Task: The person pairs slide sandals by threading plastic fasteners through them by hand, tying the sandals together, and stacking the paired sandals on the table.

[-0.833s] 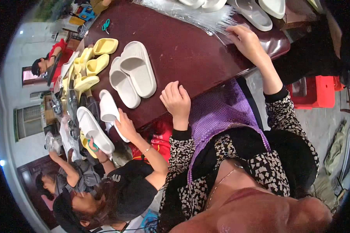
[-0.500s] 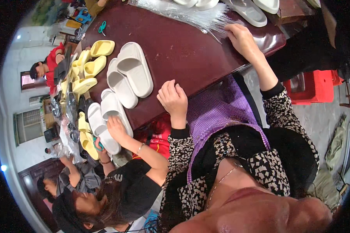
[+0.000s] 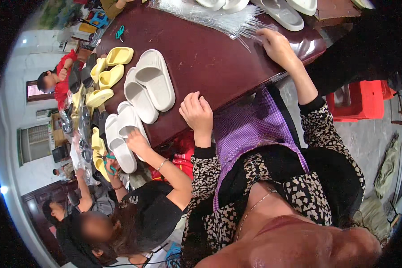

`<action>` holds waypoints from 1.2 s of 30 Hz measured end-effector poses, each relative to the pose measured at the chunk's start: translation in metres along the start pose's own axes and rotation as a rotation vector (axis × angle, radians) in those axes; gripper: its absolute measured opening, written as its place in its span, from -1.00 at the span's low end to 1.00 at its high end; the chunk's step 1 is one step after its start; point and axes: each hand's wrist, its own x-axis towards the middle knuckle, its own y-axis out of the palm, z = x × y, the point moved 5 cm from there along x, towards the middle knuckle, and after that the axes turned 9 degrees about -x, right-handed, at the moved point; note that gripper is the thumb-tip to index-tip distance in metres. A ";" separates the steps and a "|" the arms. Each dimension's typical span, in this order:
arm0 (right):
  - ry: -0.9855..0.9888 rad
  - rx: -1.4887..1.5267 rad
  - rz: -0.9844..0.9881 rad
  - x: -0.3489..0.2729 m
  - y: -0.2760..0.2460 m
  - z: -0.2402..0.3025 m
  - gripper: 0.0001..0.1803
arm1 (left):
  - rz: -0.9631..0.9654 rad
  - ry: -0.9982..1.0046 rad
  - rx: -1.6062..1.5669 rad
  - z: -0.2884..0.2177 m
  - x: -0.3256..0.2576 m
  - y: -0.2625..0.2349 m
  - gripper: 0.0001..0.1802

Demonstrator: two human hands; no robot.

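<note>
My left hand (image 3: 196,112) rests palm down at the near edge of the dark red table, its fingers loosely stretched and holding nothing. Beyond it lies a pair of white slide sandals (image 3: 154,80), apart from my fingers. My right hand (image 3: 280,50) lies on the table farther right, fingers extended and thumb apart. Its fingertips are at the loose ends of a bundle of thin clear plastic strands (image 3: 214,17); I cannot tell whether they touch. Behind that bundle, at the top edge, are grey slide sandals (image 3: 283,15) and more white ones (image 3: 234,5).
At my left a co-worker's hand (image 3: 138,142) is on another white pair (image 3: 120,149); their other hand holds green-handled scissors (image 3: 110,163). Yellow slides (image 3: 110,77) line the table's far left. Small green scissors (image 3: 119,32) lie near the back. A red plastic stool (image 3: 357,102) stands right.
My two hands stay almost in place. The co-worker's hand on the white slide has shifted slightly. The person in red at the far left has moved their arms.
</note>
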 end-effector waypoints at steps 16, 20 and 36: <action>0.095 0.268 0.184 -0.026 -0.047 0.044 -0.82 | 0.036 0.177 -0.569 -0.062 0.103 0.075 -0.83; 0.179 0.453 0.264 -0.047 -0.075 0.049 -0.83 | 0.032 0.348 -0.600 -0.090 0.111 0.083 -0.84; 0.384 0.749 0.079 -0.037 -0.042 0.045 -0.74 | 0.056 0.078 -1.061 -0.061 0.109 0.091 -0.92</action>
